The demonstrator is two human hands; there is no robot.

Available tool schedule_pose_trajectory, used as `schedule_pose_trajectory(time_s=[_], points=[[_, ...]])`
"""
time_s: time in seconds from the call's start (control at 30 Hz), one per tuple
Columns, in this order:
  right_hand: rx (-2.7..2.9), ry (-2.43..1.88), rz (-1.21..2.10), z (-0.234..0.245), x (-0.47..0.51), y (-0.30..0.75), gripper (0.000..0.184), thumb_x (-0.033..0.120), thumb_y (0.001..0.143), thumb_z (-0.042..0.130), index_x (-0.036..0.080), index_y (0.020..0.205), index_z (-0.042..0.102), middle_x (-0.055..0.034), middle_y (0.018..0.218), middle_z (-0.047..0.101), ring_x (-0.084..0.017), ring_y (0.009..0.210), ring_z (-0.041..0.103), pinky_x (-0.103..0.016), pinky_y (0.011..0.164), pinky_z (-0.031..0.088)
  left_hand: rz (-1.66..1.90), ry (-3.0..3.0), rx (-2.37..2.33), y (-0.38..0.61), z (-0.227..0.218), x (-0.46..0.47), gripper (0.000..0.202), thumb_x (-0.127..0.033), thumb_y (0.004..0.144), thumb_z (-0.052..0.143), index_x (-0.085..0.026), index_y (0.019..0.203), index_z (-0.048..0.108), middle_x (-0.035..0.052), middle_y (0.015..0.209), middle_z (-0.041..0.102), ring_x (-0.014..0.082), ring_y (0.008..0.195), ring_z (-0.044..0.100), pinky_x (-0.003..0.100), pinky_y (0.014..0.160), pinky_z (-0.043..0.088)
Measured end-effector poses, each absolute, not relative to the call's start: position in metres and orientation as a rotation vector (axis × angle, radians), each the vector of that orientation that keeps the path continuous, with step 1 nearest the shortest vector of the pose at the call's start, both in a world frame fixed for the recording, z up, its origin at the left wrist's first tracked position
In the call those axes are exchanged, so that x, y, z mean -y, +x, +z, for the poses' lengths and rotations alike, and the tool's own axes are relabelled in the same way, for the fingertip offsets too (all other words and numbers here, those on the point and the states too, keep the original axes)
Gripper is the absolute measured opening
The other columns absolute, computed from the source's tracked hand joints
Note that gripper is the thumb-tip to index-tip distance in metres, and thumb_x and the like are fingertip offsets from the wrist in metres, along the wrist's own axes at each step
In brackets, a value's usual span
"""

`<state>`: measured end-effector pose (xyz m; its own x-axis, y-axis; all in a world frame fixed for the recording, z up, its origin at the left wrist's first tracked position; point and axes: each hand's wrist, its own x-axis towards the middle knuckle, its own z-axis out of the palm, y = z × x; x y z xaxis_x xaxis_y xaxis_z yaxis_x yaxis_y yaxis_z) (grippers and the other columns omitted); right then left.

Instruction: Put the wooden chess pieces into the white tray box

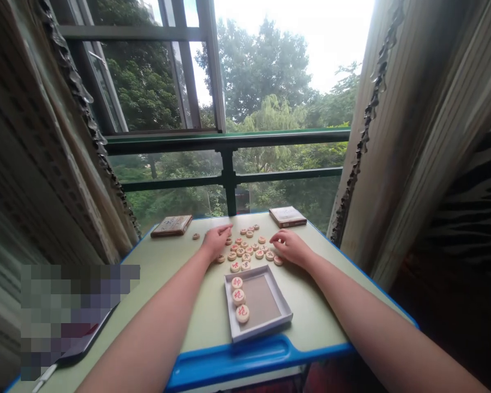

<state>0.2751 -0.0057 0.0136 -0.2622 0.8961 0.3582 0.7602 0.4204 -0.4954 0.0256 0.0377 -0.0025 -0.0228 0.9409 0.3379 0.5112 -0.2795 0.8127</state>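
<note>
Several round wooden chess pieces (pixel 247 250) with red or dark characters lie scattered in the middle of a pale green table (pixel 175 273). My left hand (pixel 216 240) rests flat on the left side of the pile, fingers stretched toward the far edge. My right hand (pixel 288 245) lies on the right side of the pile, fingers curled loosely over a few pieces. A shallow grey box tray (pixel 265 322) sits near the front edge. Three pieces (pixel 239 297) stand in a column along its left wall.
A brown box lid (pixel 172 225) lies at the far left of the table, a second box (pixel 287 216) at the far right. One stray piece (pixel 195 236) sits left of the pile. A dark flat object (pixel 85 341) rests front left. Curtains flank the window railing (pixel 229 139).
</note>
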Motion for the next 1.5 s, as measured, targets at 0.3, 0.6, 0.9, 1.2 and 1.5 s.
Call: schedule_pose_trajectory(time_s=[0.3,0.6,0.9,1.2,1.5], points=[[2.105,-1.395,0.267,0.016,0.007,0.277,0.022,0.011,0.076,0.050,0.016,0.079,0.071,-0.0063,0.085,0.063,-0.014,0.070,0.056,-0.025,0.069,0.043,0.784,2.210,-1.907,-0.011,-0.001,-0.038,0.031,-0.017,0.079,0.049,-0.024,0.101,0.070,0.0061,0.109,0.067,0.0234,0.106,0.058,0.033,0.091,0.042],[2.128,-1.385,0.265,0.015,0.005,0.277,0.022,0.013,0.076,0.050,0.017,0.080,0.071,-0.0063,0.086,0.063,-0.014,0.069,0.056,-0.026,0.067,0.043,0.519,2.441,-1.976,0.005,0.009,-0.029,0.035,-0.040,0.082,0.050,-0.029,0.112,0.063,0.0049,0.104,0.067,0.0258,0.104,0.054,0.035,0.085,0.042],[2.140,-1.387,0.296,0.013,0.007,0.275,0.023,0.013,0.074,0.050,0.017,0.079,0.072,-0.0061,0.083,0.063,-0.014,0.068,0.056,-0.026,0.067,0.044,0.721,2.303,-1.879,0.003,0.011,-0.027,0.024,-0.037,0.073,0.062,-0.019,0.088,0.061,0.0044,0.085,0.065,0.0176,0.076,0.058,0.026,0.063,0.041],[2.017,-1.216,0.260,0.023,0.016,0.263,0.021,0.027,0.079,0.054,0.017,0.083,0.071,-0.0085,0.086,0.065,-0.020,0.082,0.059,-0.031,0.076,0.045,1.145,2.358,-1.760,0.023,0.032,-0.006,0.045,-0.063,0.073,0.051,-0.019,0.061,0.048,-0.0002,0.058,0.056,0.0126,0.053,0.049,0.024,0.050,0.032],[1.903,-1.126,0.748,0.026,0.034,0.247,0.036,0.043,0.082,0.051,0.015,0.095,0.069,-0.0051,0.083,0.070,-0.018,0.076,0.062,-0.027,0.066,0.047,1.214,3.159,-1.355,0.053,0.043,0.021,0.049,-0.062,0.078,0.046,-0.017,0.058,0.055,0.0042,0.052,0.056,0.0158,0.052,0.052,0.027,0.052,0.031]])
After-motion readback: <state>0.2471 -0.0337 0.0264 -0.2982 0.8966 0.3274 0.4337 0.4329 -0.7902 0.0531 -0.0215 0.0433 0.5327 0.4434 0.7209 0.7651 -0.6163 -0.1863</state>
